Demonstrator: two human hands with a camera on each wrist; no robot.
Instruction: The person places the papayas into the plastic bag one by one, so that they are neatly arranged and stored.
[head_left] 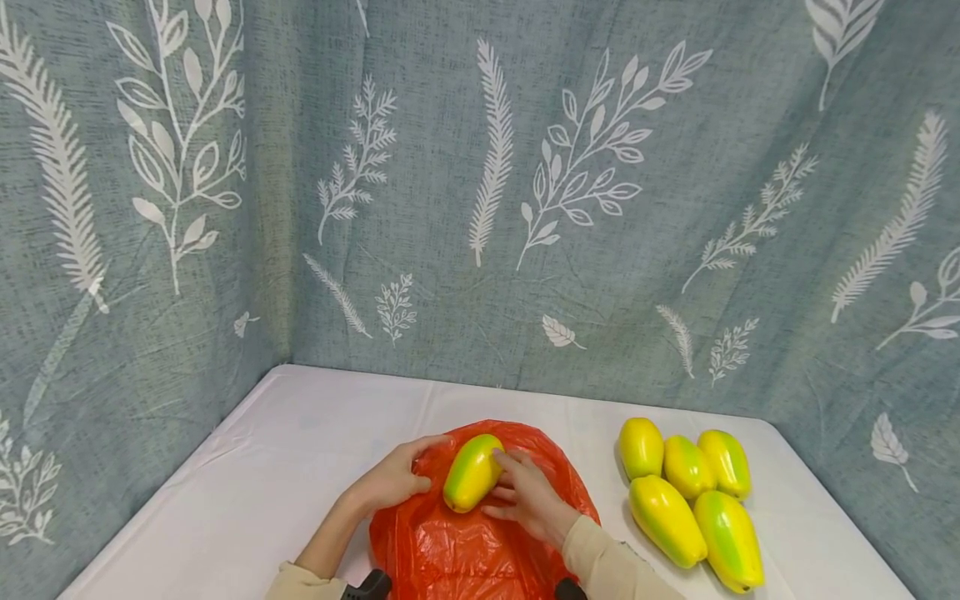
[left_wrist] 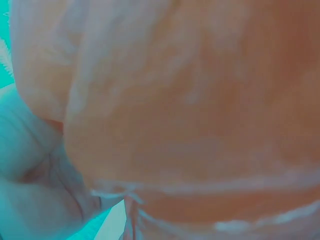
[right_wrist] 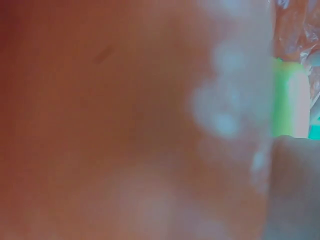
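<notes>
A red plastic bag lies at the table's near middle with its mouth spread. My left hand grips the bag's left rim, thumb on the near side and some fingers behind the plastic. Over the bag's opening, a yellow-green papaya slants upward. My right hand holds the papaya from its right side, fingertips against it. Bag plastic fills most of the left wrist view beside part of the left hand. Blurred plastic also covers much of the right wrist view, leaving a strip of the papaya visible.
Several more papayas sit grouped on the white-covered table, right of the bag. A grey-green curtain with white leaf prints hangs behind the table and along its sides.
</notes>
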